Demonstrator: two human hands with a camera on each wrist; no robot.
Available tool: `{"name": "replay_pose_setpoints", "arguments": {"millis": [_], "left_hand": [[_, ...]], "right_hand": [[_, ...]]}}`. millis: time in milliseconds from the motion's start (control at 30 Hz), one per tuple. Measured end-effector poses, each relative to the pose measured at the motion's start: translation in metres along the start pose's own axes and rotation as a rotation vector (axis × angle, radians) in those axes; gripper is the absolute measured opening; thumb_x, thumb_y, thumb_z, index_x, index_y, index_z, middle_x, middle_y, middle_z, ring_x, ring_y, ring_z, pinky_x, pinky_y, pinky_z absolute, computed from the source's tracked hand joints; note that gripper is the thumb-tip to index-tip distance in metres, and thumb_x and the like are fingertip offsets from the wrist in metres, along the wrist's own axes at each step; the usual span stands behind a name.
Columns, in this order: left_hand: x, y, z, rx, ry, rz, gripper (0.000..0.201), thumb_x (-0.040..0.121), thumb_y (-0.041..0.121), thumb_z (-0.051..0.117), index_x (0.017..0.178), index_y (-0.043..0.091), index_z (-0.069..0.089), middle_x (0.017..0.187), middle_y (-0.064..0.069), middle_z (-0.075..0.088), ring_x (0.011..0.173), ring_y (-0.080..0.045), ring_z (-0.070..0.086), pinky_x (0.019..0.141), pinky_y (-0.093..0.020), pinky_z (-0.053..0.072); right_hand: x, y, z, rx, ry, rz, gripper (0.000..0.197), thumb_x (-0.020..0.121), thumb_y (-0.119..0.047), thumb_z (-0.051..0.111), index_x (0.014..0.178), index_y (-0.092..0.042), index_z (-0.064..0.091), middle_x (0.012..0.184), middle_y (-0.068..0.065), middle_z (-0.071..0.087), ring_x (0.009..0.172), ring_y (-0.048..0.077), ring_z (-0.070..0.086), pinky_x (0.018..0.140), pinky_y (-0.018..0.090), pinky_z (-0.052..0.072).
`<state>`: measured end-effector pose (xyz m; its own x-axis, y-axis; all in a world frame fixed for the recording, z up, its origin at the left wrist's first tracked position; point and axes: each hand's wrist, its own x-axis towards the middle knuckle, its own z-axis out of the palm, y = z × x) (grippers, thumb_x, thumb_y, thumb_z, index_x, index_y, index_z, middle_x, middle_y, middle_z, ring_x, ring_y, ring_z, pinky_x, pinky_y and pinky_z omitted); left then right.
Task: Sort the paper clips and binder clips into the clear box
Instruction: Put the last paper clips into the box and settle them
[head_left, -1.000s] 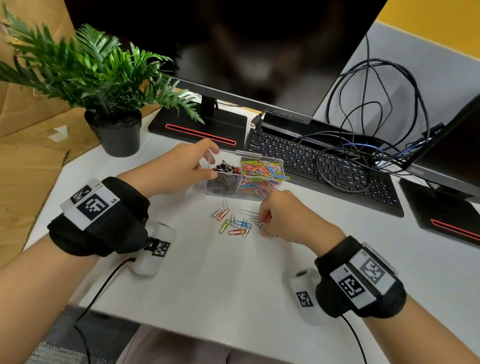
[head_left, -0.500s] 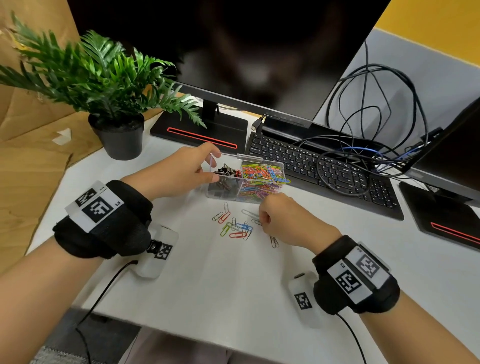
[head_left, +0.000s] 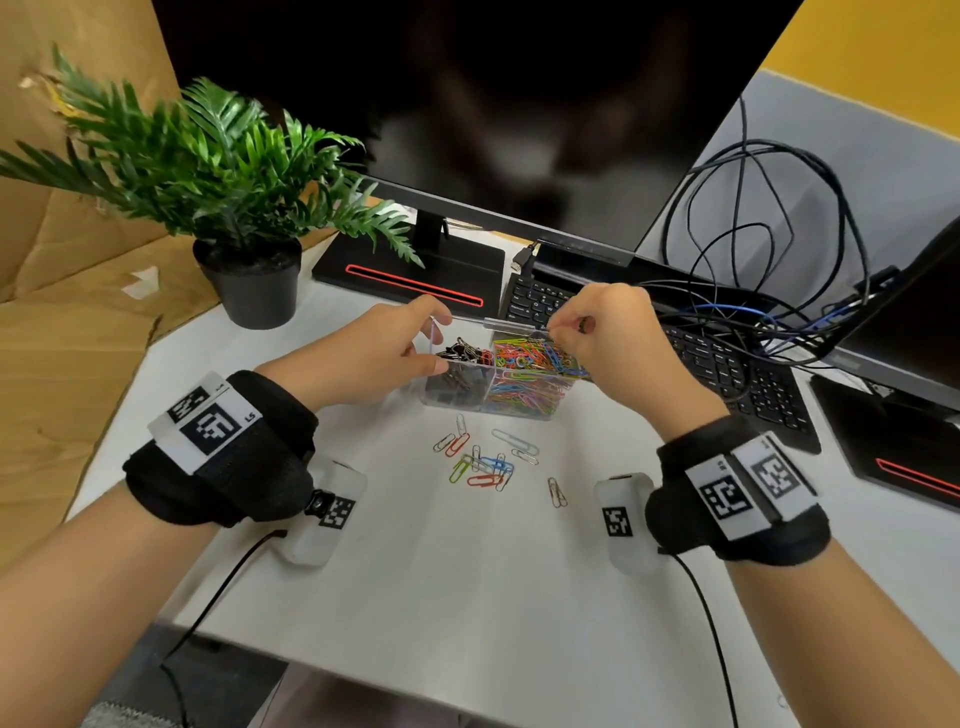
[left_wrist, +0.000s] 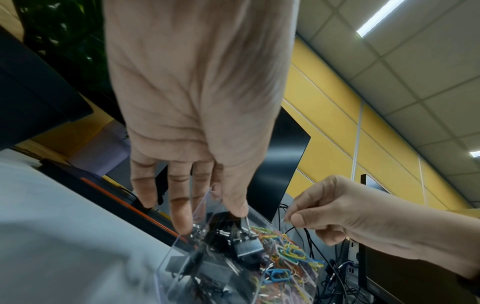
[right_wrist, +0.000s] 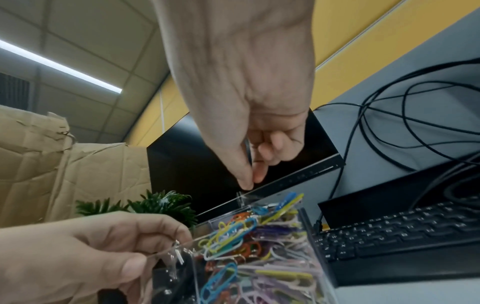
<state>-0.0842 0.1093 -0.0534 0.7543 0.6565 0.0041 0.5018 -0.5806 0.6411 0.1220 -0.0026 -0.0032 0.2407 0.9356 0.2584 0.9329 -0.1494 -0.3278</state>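
The clear box (head_left: 519, 408) stands on the white table, with black binder clips (head_left: 462, 356) in its left compartment and coloured paper clips (head_left: 530, 361) in its right. My left hand (head_left: 439, 340) grips the box's left wall (left_wrist: 182, 257) between thumb and fingers. Over the right compartment my right hand (head_left: 556, 325) pinches a thin silver paper clip (right_wrist: 247, 150) between thumb and forefinger. Several loose paper clips (head_left: 483, 460) lie on the table in front of the box, and one more clip (head_left: 557, 491) lies apart to their right.
A potted plant (head_left: 249, 280) stands at the back left. Behind the box are a monitor base (head_left: 410, 270) and a black keyboard (head_left: 727, 364) with tangled cables (head_left: 779, 291) over it. A second monitor base (head_left: 893, 441) sits at the right. Cardboard (head_left: 62, 312) borders the table's left edge.
My right hand has risen from the loose clips on the table to above the box's right compartment, carrying one clip. The left hand has kept its hold on the box.
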Motion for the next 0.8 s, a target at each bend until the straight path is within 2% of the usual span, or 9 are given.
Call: {"name": "replay_pose_setpoints", "arguments": {"millis": [67, 133, 233, 300, 367, 433, 500, 667, 800], "left_hand": [[0.000, 0.000, 0.000, 0.001, -0.002, 0.000, 0.043, 0.093, 0.026, 0.061, 0.131, 0.025, 0.042, 0.121, 0.008, 0.054, 0.090, -0.013, 0.060, 0.074, -0.022, 0.046], [0.000, 0.000, 0.000, 0.003, -0.002, -0.001, 0.043, 0.093, 0.026, 0.061, 0.132, 0.025, 0.042, 0.121, 0.008, 0.054, 0.090, -0.012, 0.059, 0.073, -0.021, 0.046], [0.000, -0.002, -0.001, 0.000, 0.000, 0.001, 0.042, 0.093, 0.027, 0.060, 0.131, 0.025, 0.042, 0.121, 0.008, 0.054, 0.091, -0.013, 0.059, 0.075, -0.023, 0.047], [0.000, -0.002, -0.001, -0.003, 0.003, 0.005, 0.041, 0.093, 0.027, 0.060, 0.130, 0.025, 0.043, 0.120, 0.007, 0.054, 0.091, -0.015, 0.059, 0.076, -0.024, 0.047], [0.000, -0.001, -0.001, -0.005, 0.002, 0.009, 0.041, 0.093, 0.026, 0.061, 0.130, 0.023, 0.043, 0.119, 0.006, 0.054, 0.091, -0.017, 0.059, 0.073, -0.022, 0.046], [-0.001, 0.000, 0.000, -0.005, 0.004, 0.014, 0.042, 0.093, 0.025, 0.061, 0.130, 0.022, 0.044, 0.119, 0.006, 0.055, 0.090, -0.018, 0.060, 0.073, -0.022, 0.046], [-0.001, 0.000, 0.000, -0.010, 0.006, 0.022, 0.041, 0.092, 0.025, 0.062, 0.129, 0.022, 0.044, 0.118, 0.005, 0.055, 0.088, -0.018, 0.061, 0.075, -0.026, 0.048], [-0.001, 0.000, 0.000, 0.001, 0.009, 0.031, 0.040, 0.092, 0.026, 0.062, 0.128, 0.022, 0.044, 0.117, 0.004, 0.056, 0.087, -0.019, 0.061, 0.073, -0.023, 0.046], [-0.001, 0.001, 0.000, -0.004, 0.010, 0.027, 0.041, 0.092, 0.025, 0.061, 0.129, 0.022, 0.044, 0.117, 0.005, 0.056, 0.087, -0.017, 0.060, 0.072, -0.020, 0.046]], "right_hand": [[-0.001, 0.001, 0.001, 0.042, 0.032, 0.023, 0.014, 0.088, -0.007, 0.063, 0.088, -0.007, 0.076, 0.083, 0.003, 0.067, 0.070, 0.014, 0.056, 0.070, 0.029, 0.050], [-0.007, 0.004, -0.003, 0.095, 0.070, 0.066, 0.012, 0.086, -0.006, 0.065, 0.084, -0.009, 0.076, 0.071, -0.001, 0.063, 0.060, 0.004, 0.052, 0.063, 0.019, 0.047], [-0.021, 0.009, -0.011, 0.124, 0.084, 0.114, 0.019, 0.077, -0.002, 0.066, 0.065, -0.016, 0.070, 0.054, -0.008, 0.055, 0.047, 0.001, 0.047, 0.048, 0.006, 0.034], [-0.033, 0.008, -0.009, 0.065, -0.031, 0.186, 0.019, 0.074, -0.004, 0.071, 0.060, -0.017, 0.067, 0.053, -0.006, 0.057, 0.046, 0.002, 0.048, 0.047, 0.011, 0.036], [-0.044, 0.008, 0.004, -0.037, -0.216, 0.254, 0.017, 0.070, -0.010, 0.078, 0.061, -0.019, 0.066, 0.061, 0.000, 0.064, 0.057, 0.015, 0.058, 0.056, 0.020, 0.045], [-0.055, 0.007, 0.020, -0.132, -0.384, 0.314, 0.018, 0.065, -0.018, 0.082, 0.071, -0.014, 0.066, 0.069, 0.004, 0.064, 0.068, 0.025, 0.062, 0.063, 0.029, 0.052], [-0.064, 0.006, 0.031, -0.170, -0.489, 0.380, 0.031, 0.063, -0.024, 0.083, 0.081, -0.010, 0.062, 0.070, 0.004, 0.060, 0.064, 0.026, 0.060, 0.064, 0.031, 0.054], [-0.068, 0.001, 0.035, -0.134, -0.543, 0.422, 0.025, 0.067, -0.016, 0.078, 0.072, -0.007, 0.055, 0.063, 0.007, 0.058, 0.055, 0.031, 0.068, 0.057, 0.042, 0.060], [-0.067, -0.003, 0.040, -0.156, -0.522, 0.358, 0.015, 0.076, -0.005, 0.068, 0.082, -0.007, 0.054, 0.080, 0.012, 0.060, 0.059, 0.033, 0.068, 0.058, 0.043, 0.060]]}}
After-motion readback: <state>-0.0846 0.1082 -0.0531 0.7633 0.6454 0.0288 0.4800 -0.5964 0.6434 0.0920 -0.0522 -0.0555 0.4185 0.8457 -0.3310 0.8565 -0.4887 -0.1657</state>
